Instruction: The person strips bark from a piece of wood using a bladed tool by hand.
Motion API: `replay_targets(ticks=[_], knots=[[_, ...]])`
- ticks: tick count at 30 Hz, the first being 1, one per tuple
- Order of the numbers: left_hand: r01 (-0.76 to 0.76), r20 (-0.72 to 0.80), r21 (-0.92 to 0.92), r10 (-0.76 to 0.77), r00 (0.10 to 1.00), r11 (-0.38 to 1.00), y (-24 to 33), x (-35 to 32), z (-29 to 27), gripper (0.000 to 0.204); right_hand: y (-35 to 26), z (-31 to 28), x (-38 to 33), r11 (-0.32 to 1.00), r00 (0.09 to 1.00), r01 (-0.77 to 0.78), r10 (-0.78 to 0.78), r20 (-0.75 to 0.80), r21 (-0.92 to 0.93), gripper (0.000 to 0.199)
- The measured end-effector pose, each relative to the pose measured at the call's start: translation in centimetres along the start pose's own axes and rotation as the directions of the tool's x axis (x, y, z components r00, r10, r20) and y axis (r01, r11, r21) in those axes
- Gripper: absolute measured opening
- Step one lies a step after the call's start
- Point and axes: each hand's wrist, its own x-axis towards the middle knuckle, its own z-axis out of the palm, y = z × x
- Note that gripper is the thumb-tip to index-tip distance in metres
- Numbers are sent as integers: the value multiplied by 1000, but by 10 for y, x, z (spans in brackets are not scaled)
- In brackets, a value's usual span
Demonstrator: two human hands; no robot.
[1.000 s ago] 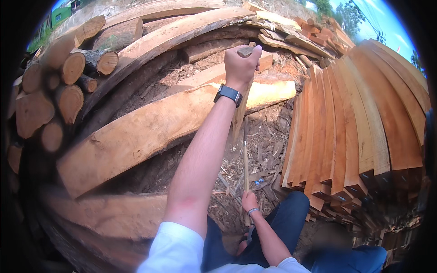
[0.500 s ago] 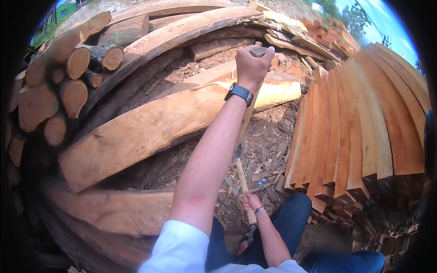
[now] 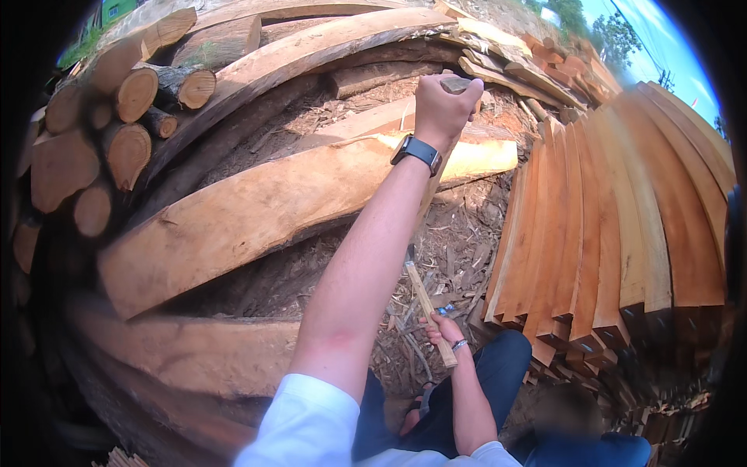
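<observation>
- The left hand (image 3: 442, 109) is raised far out on a straight, extended arm, fingers curled into a fist around the top end of a long wooden stick (image 3: 429, 198); a dark watch (image 3: 416, 150) sits on the wrist below it.
- The stick runs down from that fist behind the forearm, upright and slightly tilted, so only parts of it show.
- The right hand (image 3: 441, 330) is low and close to the body, elbow bent, fingers wrapped around the pale wooden handle of a hatchet (image 3: 430, 313); a thin bracelet circles that wrist. The tool's head, above the hand, is largely hidden beside the forearm.
- One stick and one hatchet are in view.
- Left of the raised hand lies a big rough-sawn slab (image 3: 257, 210), one of several stacked there; farther left, a pile of round logs (image 3: 117, 117) shows about nine cut ends.
- Right of both hands leans a fan of planks (image 3: 615, 226), roughly ten.
- Bark chips (image 3: 459, 241) cover the ground between the hands.
</observation>
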Motion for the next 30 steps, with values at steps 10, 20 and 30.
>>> replay_targets(ticks=[10, 20, 30], knots=[[-54, -103, 58, 59, 993, 997, -5, 4, -4, 34, 19, 34, -19, 428, 609, 209, -760, -225, -879, 37], [-105, -158, 168, 132, 979, 980, -11, 8, -2, 35, 53, 50, 11, 364, 483, 58, -825, -293, -930, 34], [-81, -157, 187, 111, 981, 979, -11, 6, 4, 33, 87, 13, 40, 932, 957, 29, -131, -260, -362, 44]])
